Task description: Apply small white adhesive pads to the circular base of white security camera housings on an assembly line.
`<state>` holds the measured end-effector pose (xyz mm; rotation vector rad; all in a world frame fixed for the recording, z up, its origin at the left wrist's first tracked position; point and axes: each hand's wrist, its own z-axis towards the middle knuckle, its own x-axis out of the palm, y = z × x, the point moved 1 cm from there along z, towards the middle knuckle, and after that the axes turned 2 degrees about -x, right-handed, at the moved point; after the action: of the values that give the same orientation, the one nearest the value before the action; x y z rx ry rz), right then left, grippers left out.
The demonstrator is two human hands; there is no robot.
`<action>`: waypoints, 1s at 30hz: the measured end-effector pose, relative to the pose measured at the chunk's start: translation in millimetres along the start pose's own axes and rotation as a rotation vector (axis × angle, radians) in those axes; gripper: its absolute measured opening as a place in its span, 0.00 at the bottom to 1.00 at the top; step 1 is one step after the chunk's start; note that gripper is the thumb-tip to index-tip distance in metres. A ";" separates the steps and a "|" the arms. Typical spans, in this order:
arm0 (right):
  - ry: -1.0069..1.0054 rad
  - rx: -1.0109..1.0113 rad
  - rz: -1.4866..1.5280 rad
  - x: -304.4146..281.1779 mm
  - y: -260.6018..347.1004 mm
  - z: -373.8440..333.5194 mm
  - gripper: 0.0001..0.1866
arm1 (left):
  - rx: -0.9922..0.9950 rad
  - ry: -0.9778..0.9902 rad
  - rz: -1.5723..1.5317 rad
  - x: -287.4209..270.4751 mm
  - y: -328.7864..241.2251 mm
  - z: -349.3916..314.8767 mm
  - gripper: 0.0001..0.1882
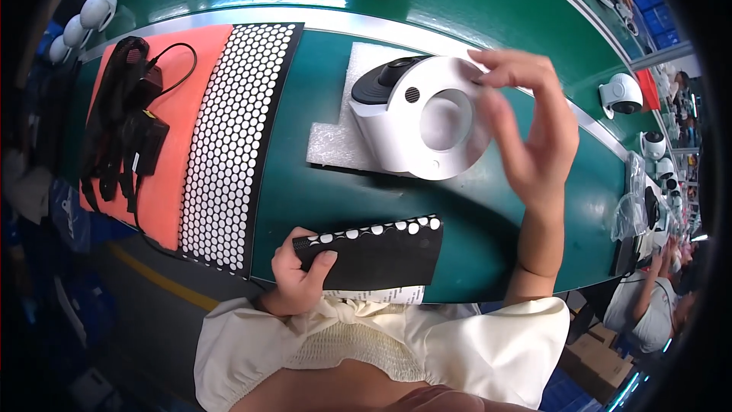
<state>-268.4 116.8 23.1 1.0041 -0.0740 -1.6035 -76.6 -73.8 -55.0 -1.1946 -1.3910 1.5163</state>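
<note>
A white camera-like device [386, 141] with a flat round base lies tilted on a light foam pad [326, 140]. Its dark face with a lens [396, 69] points up and away, and a small dark mesh dot [412, 94] shows on the ring-shaped base. At the right rim of that base is my right hand [534, 118], its thumb and curved fingers apart. The fingertips overlap the rim; whether they touch it is unclear. Lower down, my left hand [301, 275] grips a folded black sticker sheet [381, 255] with white round dots along its upper edge.
To the left lies a large black sheet of white dots [232, 130], beside an orange-pink foam sheet [194, 76] carrying black power adapters and cables [141, 137]. More white cameras [621, 95] stand beyond the metal rail. Clear plastic bags [631, 210] lie at the right. Another person [640, 309] sits at far right.
</note>
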 end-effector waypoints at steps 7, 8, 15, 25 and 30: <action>0.048 0.234 0.173 3.0 -20.2 3.6 0.04 | -0.033 -0.055 -0.015 1.6 3.9 0.5 0.09; 0.047 0.228 0.154 3.2 -19.7 4.3 0.04 | -0.045 -0.072 -0.018 1.6 3.9 0.2 0.09; 0.036 0.207 0.120 6.1 -19.8 3.7 0.03 | -0.034 -0.073 -0.024 4.7 7.1 0.4 0.10; 0.180 -0.236 -0.451 1.2 -1.6 0.5 0.14 | -0.037 -0.088 -0.015 4.2 4.7 0.3 0.09; 0.312 -0.096 -0.569 -0.5 27.1 -3.5 0.21 | -0.009 -0.041 0.044 0.3 6.3 2.7 0.10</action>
<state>-245.2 110.3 36.0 1.2580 0.5399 -1.9076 -78.9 -75.1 -61.4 -1.2134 -1.4083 1.5738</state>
